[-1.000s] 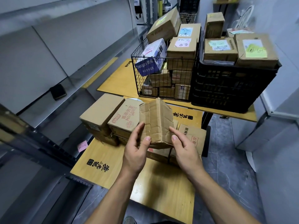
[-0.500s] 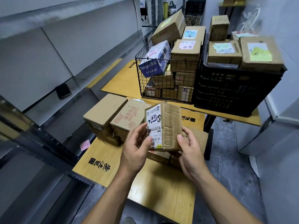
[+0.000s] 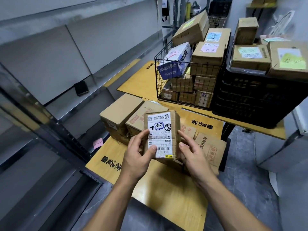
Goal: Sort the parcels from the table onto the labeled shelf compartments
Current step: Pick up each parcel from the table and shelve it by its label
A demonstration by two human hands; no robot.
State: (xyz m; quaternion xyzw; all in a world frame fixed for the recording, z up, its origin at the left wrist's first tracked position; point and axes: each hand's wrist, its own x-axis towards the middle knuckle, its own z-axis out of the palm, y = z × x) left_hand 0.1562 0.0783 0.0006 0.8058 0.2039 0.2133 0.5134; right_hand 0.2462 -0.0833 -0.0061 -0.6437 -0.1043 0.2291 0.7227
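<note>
A small worn cardboard parcel [image 3: 166,129] is held up over the near wooden table [image 3: 168,189], its white shipping label with handwritten marks facing me. My left hand [image 3: 138,155] grips its left edge, thumb on the label. My right hand [image 3: 191,154] grips its right edge. Behind it, two larger brown parcels [image 3: 121,110] stand on the table's far left. A flat brown parcel [image 3: 211,147] lies at the right. The metal shelf [image 3: 50,72] runs along the left.
A wire basket [image 3: 183,90] and a black crate [image 3: 253,100], both piled with labelled parcels, stand on the far table. A dark phone [image 3: 81,88] lies on the shelf. A pink note [image 3: 98,143] sticks near the shelf post. Grey floor lies to the right.
Both hands have turned the parcel, so its label side, edge-on a second ago, now faces me squarely. The view has shifted slightly closer.
</note>
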